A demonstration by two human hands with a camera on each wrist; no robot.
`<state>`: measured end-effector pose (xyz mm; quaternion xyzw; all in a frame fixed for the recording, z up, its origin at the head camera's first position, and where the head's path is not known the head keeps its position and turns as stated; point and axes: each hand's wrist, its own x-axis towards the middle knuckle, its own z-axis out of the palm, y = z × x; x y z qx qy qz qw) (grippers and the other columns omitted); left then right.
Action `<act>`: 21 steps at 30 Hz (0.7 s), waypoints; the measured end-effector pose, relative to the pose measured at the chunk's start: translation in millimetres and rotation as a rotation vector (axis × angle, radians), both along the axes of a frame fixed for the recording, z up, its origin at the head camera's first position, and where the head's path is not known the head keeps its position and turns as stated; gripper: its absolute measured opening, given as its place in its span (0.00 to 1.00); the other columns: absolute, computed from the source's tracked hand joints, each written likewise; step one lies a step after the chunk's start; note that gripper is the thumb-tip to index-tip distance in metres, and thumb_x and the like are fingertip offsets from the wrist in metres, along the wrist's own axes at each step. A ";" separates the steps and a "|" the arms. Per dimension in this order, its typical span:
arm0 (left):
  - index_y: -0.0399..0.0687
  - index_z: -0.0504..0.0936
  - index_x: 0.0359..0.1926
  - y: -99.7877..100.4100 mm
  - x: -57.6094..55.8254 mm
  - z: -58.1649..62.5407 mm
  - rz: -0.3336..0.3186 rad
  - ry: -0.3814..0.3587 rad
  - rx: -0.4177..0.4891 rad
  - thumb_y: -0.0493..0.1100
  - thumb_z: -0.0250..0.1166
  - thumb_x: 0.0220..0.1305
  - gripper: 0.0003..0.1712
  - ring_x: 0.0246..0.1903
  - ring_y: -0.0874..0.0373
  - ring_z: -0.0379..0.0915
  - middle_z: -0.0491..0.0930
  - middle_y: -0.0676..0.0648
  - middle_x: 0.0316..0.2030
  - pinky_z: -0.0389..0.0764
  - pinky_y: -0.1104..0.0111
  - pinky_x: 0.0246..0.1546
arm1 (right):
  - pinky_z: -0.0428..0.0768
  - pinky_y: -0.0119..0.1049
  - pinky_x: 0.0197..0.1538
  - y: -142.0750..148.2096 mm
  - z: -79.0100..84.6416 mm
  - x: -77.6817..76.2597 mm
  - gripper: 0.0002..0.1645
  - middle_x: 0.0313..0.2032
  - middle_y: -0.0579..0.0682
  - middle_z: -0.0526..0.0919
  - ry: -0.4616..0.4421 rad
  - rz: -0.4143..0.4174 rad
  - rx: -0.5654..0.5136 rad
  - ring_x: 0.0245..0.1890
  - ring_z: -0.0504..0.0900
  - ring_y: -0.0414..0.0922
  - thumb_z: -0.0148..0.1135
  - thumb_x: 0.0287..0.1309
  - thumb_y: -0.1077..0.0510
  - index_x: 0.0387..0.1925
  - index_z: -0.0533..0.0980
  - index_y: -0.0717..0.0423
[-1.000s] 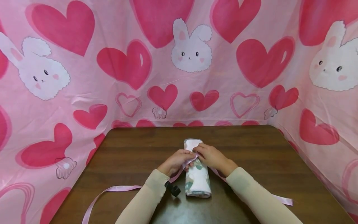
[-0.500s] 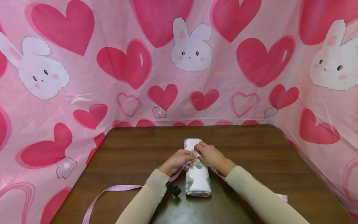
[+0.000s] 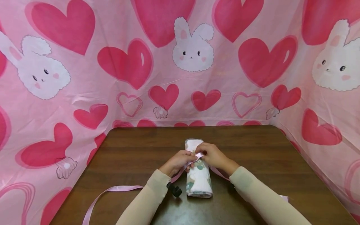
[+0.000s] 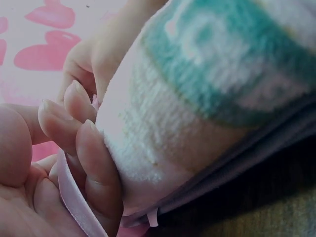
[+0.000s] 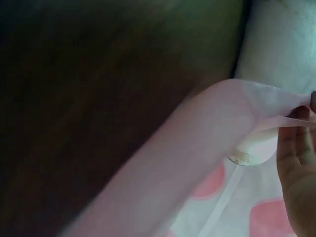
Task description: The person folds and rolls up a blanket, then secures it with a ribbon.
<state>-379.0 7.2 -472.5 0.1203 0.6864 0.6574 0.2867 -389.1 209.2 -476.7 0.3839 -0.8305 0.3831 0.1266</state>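
Note:
A rolled towel (image 3: 200,184), white with green and beige print, lies lengthwise on the table. Around its upper half runs a pink satin ribbon (image 3: 199,155). My left hand (image 3: 178,162) pinches the ribbon at the towel's left side; the left wrist view shows a strand of ribbon (image 4: 79,200) crossing the palm and several fingers (image 4: 98,163) against the towel. From the right, my right hand (image 3: 217,157) reaches over the roll and pinches ribbon on top. A broad band of ribbon (image 5: 173,163) fills much of the right wrist view, leading up to that hand.
One long ribbon tail (image 3: 121,188) curves over the table (image 3: 135,147) on the left; the other tail end (image 3: 284,198) shows beyond my right sleeve. A black wrist attachment (image 3: 175,189) sits at my left cuff. Pink fabric with hearts and rabbits (image 3: 180,103) hangs behind the table.
My right fingers have shifted slightly over the ribbon, and its crossing on top shows more. The right ribbon tail has drawn in toward the sleeve. My left hand stays almost still.

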 end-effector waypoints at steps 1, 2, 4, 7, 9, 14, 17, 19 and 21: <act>0.42 0.78 0.26 -0.1 0.3 0.2 0.000 0.000 -0.004 0.38 0.61 0.66 0.11 0.11 0.64 0.64 0.74 0.49 0.15 0.70 0.72 0.14 | 0.77 0.34 0.40 0.4 0.6 0.3 0.22 0.38 0.46 0.81 -0.052 -0.001 -0.010 0.39 0.77 0.42 0.61 0.41 0.80 0.35 0.82 0.55; 0.42 0.78 0.26 -0.2 0.6 0.2 0.001 0.001 -0.008 0.38 0.61 0.66 0.11 0.12 0.64 0.64 0.74 0.48 0.15 0.70 0.72 0.14 | 0.77 0.35 0.41 1.1 1.3 0.4 0.21 0.40 0.47 0.82 -0.101 0.000 -0.019 0.40 0.77 0.43 0.63 0.43 0.79 0.35 0.82 0.56; 0.42 0.78 0.26 -0.5 0.8 0.1 0.005 0.005 -0.021 0.38 0.61 0.67 0.11 0.12 0.63 0.64 0.74 0.48 0.16 0.71 0.72 0.14 | 0.78 0.37 0.44 3.3 3.0 0.6 0.18 0.43 0.50 0.82 -0.190 0.009 -0.029 0.43 0.78 0.47 0.65 0.46 0.77 0.38 0.83 0.57; 0.41 0.78 0.26 -0.7 0.5 -0.7 0.020 0.029 -0.056 0.39 0.62 0.66 0.11 0.12 0.63 0.65 0.74 0.48 0.15 0.71 0.72 0.14 | 0.78 0.42 0.48 6.6 6.9 1.0 0.13 0.49 0.56 0.80 -0.295 0.044 -0.026 0.50 0.77 0.52 0.66 0.53 0.71 0.42 0.83 0.61; 0.41 0.78 0.25 -0.5 -0.3 -2.2 0.033 0.043 -0.078 0.40 0.63 0.65 0.12 0.11 0.63 0.64 0.74 0.48 0.15 0.71 0.72 0.14 | 0.77 0.43 0.51 7.6 9.9 1.3 0.12 0.51 0.57 0.79 -0.323 0.050 -0.008 0.52 0.76 0.53 0.65 0.58 0.66 0.45 0.82 0.63; 0.41 0.76 0.22 0.8 -0.9 -5.1 0.064 0.060 -0.101 0.39 0.64 0.63 0.13 0.10 0.62 0.62 0.73 0.47 0.14 0.69 0.72 0.13 | 0.78 0.37 0.43 2.1 16.3 -0.7 0.09 0.39 0.47 0.83 -0.331 -0.056 0.046 0.41 0.79 0.45 0.63 0.64 0.58 0.42 0.82 0.56; 0.41 0.75 0.21 1.6 0.6 -4.7 0.080 0.077 -0.104 0.38 0.64 0.63 0.14 0.10 0.62 0.61 0.72 0.47 0.13 0.68 0.72 0.12 | 0.78 0.35 0.36 -2.5 18.8 -5.6 0.04 0.30 0.41 0.82 -0.338 -0.147 0.110 0.32 0.78 0.39 0.66 0.60 0.55 0.36 0.81 0.51; 0.40 0.76 0.21 1.8 1.4 -4.1 0.095 0.092 -0.116 0.38 0.64 0.63 0.13 0.09 0.62 0.61 0.72 0.48 0.13 0.68 0.72 0.11 | 0.76 0.35 0.32 -4.4 21.0 -9.5 0.06 0.27 0.40 0.79 -0.365 -0.196 0.161 0.28 0.76 0.38 0.69 0.57 0.53 0.32 0.80 0.49; 0.40 0.75 0.24 1.3 2.1 -3.1 0.114 0.108 -0.125 0.38 0.65 0.62 0.12 0.09 0.62 0.61 0.72 0.47 0.13 0.68 0.72 0.11 | 0.74 0.35 0.29 -5.1 23.3 -13.2 0.10 0.24 0.41 0.78 -0.398 -0.228 0.218 0.25 0.74 0.39 0.70 0.55 0.50 0.28 0.78 0.49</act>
